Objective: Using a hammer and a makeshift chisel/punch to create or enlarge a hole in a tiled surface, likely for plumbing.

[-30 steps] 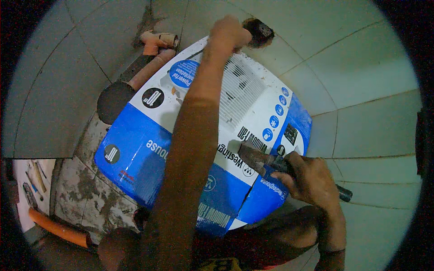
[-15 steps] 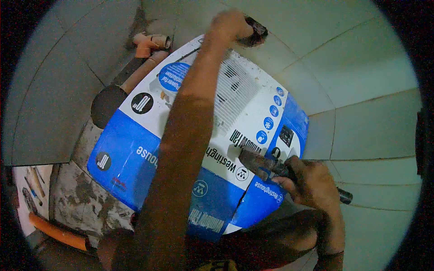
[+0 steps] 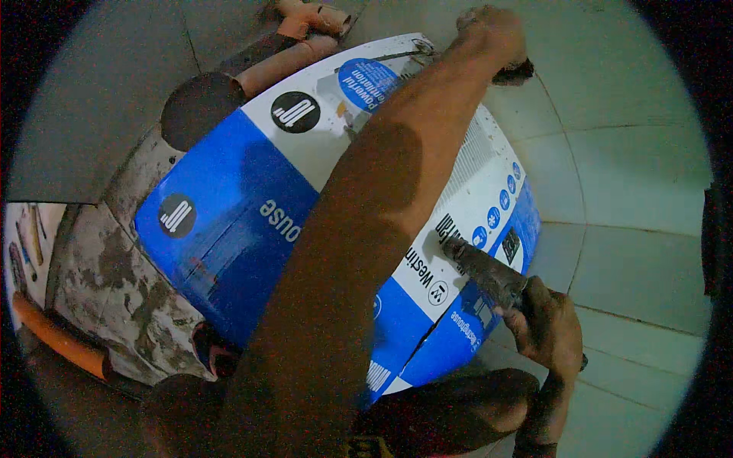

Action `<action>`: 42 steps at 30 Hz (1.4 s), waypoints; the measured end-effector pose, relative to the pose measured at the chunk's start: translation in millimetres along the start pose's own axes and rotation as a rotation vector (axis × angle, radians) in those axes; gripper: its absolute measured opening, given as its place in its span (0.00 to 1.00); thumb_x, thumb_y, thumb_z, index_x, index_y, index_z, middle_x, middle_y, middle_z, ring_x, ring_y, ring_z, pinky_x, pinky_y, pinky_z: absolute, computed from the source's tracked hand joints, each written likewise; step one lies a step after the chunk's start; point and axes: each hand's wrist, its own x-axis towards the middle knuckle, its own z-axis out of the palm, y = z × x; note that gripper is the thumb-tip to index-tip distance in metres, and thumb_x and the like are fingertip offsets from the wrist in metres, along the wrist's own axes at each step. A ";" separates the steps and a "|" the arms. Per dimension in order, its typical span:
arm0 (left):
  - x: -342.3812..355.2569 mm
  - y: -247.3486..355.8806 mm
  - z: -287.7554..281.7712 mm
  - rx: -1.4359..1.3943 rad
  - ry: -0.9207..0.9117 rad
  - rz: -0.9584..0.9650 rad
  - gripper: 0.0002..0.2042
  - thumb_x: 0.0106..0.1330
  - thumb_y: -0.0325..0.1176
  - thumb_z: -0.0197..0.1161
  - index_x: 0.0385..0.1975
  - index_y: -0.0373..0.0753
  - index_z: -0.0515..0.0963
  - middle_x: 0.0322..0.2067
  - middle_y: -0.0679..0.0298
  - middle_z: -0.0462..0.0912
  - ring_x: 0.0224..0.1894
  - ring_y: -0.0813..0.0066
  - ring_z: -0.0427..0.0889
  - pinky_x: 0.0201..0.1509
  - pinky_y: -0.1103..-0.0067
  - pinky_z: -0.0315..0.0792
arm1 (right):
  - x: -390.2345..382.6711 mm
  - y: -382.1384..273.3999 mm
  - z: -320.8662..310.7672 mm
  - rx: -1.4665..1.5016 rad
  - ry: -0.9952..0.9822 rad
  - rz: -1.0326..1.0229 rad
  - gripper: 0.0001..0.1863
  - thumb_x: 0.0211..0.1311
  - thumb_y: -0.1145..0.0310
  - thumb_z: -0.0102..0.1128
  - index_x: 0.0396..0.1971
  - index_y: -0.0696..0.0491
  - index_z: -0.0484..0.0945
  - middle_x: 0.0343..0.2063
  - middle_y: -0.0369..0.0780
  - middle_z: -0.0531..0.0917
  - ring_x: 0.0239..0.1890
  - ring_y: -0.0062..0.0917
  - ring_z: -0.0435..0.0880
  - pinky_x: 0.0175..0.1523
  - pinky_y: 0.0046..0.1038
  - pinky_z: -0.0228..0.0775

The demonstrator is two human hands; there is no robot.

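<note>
My left hand (image 3: 492, 38) reaches across a flattened blue and white cardboard box (image 3: 217, 202) to the tiled wall at the far right. Its fingers are closed on a dark, wet-looking lump (image 3: 514, 74) pressed against or close to the tiles; its kind is unclear. On the right, my right hand (image 3: 550, 328) grips the dark handle of a grimy scraper-like tool (image 3: 485, 269). The tool's grey, dirt-caked end lies over the box, pointing left and away from me. My left forearm hides the middle of the box.
Orange pipe fittings (image 3: 305, 23) and a pipe (image 3: 282, 65) stand at the far left, near a round dark opening or cap (image 3: 202, 111). A stained grey ledge (image 3: 126, 278) and an orange pipe (image 3: 61, 336) lie at left. Pale tiled wall (image 3: 641, 267) rises on the right.
My left hand has moved right along the wall with the dark lump. The view has shifted, so the box and pipes sit differently. My right hand still holds the tool.
</note>
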 end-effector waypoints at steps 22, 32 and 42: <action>39.4 -11.8 112.2 0.036 0.297 -0.038 0.18 0.52 0.44 0.65 0.39 0.40 0.83 0.42 0.58 0.84 0.46 0.62 0.82 0.49 0.64 0.75 | -1.7 9.0 6.8 -0.061 -0.029 0.059 0.21 0.53 0.57 0.68 0.38 0.57 0.75 0.13 0.45 0.74 0.15 0.37 0.73 0.23 0.32 0.65; 47.7 -6.9 105.1 0.110 0.424 0.035 0.17 0.52 0.41 0.65 0.38 0.37 0.82 0.41 0.56 0.83 0.46 0.61 0.82 0.49 0.61 0.74 | -8.3 9.4 4.3 -0.067 -0.102 0.169 0.20 0.54 0.55 0.66 0.35 0.56 0.74 0.19 0.45 0.77 0.18 0.40 0.75 0.25 0.35 0.66; -22.3 -18.0 -13.3 0.261 -0.064 0.358 0.16 0.51 0.33 0.64 0.38 0.30 0.80 0.38 0.47 0.83 0.42 0.53 0.82 0.46 0.68 0.75 | -0.8 5.1 -7.0 -0.018 0.017 0.062 0.25 0.51 0.46 0.64 0.38 0.52 0.76 0.22 0.44 0.79 0.23 0.43 0.79 0.27 0.39 0.68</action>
